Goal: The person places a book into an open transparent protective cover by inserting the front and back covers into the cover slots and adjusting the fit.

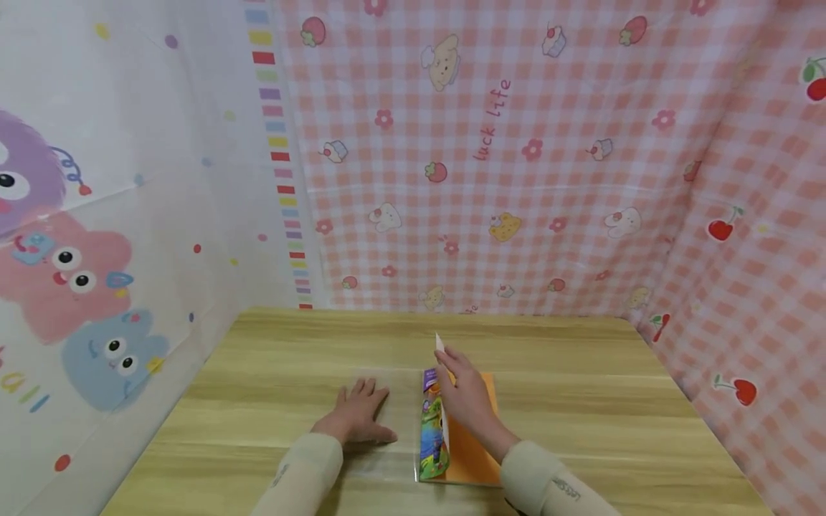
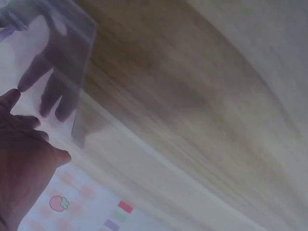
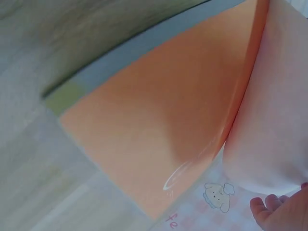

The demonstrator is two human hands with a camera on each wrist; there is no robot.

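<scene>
A thin book with a colourful picture cover (image 1: 434, 437) lies in front of me, its cover lifted off an orange page (image 1: 467, 459). My right hand (image 1: 470, 401) grips the lifted cover near its far edge. In the right wrist view the pale inner side of the cover (image 3: 269, 106) stands up beside the orange page (image 3: 163, 110), with curled fingers (image 3: 272, 201) at its edge. To the left of the book, my left hand (image 1: 358, 416) rests with spread fingers on a clear plastic sheet (image 1: 400, 459). The left wrist view shows this sheet (image 2: 84, 72) glossy, reflecting the hand.
The book and the sheet lie on a wood-grain table (image 1: 258, 401). Behind it hangs a pink checked cloth (image 1: 413, 251), and a white cloth with cartoon figures (image 1: 213, 215) hangs at the left. More checked cloth (image 1: 761, 287) closes off the right side.
</scene>
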